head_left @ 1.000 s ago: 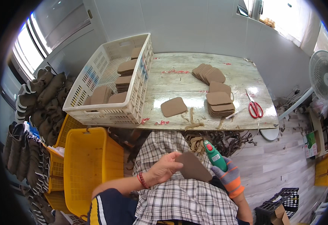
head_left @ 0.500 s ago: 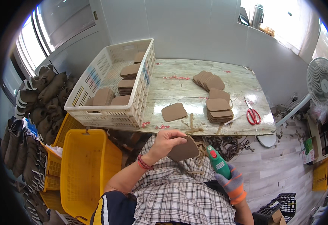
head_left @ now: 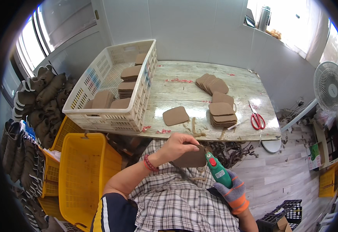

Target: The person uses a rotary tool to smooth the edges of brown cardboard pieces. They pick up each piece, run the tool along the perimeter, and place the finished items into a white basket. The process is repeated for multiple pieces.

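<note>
My left hand (head_left: 177, 147), bare with a red beaded bracelet, pinches the upper edge of a brown rounded fabric piece (head_left: 191, 158) above my lap. My right hand (head_left: 233, 192), in a grey and orange glove, is wrapped round a green handheld electric cutter (head_left: 220, 174) with a red button. The cutter's head meets the right edge of the piece; its blade cannot be made out. On the table (head_left: 178, 87) lies a single brown piece (head_left: 176, 116). To its right are a neat stack of brown pieces (head_left: 222, 115) and a fanned stack (head_left: 212, 83).
A white crate (head_left: 135, 115) with stacked brown pieces stands at the table's left. Red-handled scissors (head_left: 257, 120) lie at the right. Below left is a yellow basket (head_left: 80, 178) beside piled brown shoe-like items (head_left: 49, 92). A white fan (head_left: 331, 85) stands at right; scraps (head_left: 230, 152) hang below the table edge.
My right hand has brought the cutter left and up, from apart to against the brown piece's right edge. My left hand still holds the piece, now turned slightly.
</note>
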Tool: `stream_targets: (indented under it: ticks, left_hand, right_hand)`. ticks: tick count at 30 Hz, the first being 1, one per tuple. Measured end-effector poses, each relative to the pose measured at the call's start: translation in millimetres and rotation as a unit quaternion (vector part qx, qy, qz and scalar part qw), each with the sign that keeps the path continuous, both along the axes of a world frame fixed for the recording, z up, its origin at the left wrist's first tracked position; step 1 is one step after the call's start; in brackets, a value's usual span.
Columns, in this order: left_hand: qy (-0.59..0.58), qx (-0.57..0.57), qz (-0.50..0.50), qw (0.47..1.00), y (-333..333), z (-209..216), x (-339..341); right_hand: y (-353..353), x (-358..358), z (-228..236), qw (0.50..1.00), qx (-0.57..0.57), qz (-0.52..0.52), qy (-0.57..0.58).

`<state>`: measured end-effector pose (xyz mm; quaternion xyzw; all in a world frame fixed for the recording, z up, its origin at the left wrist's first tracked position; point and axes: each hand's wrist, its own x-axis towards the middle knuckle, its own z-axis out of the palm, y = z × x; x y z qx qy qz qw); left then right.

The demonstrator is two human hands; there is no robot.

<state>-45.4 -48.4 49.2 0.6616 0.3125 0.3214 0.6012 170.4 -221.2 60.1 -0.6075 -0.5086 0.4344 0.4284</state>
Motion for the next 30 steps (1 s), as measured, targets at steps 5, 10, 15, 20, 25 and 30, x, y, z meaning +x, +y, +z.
stream_targets:
  ticks: [5, 10, 15, 20, 25, 30]
  left_hand:
    - [0.071, 0.007, -0.061, 0.996, 9, 13, 0]
    - [0.118, -0.022, -0.138, 0.983, 25, 19, 2]
    - [0.089, -0.066, -0.131, 0.985, 35, 3, 5]
    - [-0.05, -0.19, 0.175, 0.965, 60, -44, -24]
    - [-0.272, -0.294, 0.322, 0.858, 80, -62, -34]
    - [-0.32, -0.319, 0.366, 0.814, 110, -103, -25]
  right_hand:
    - [1, 3, 5, 1.0, -0.013, 0.006, -0.005]
    - [4, 13, 0, 0.998, 0.008, 0.029, -0.051]
    - [16, 13, -11, 0.999, -0.028, 0.002, 0.034]
    - [10, 32, -34, 0.998, -0.011, -0.066, -0.007]
    - [4, 35, -35, 0.995, -0.057, -0.083, 0.006]
    - [1, 34, -42, 0.995, -0.036, -0.078, -0.043]
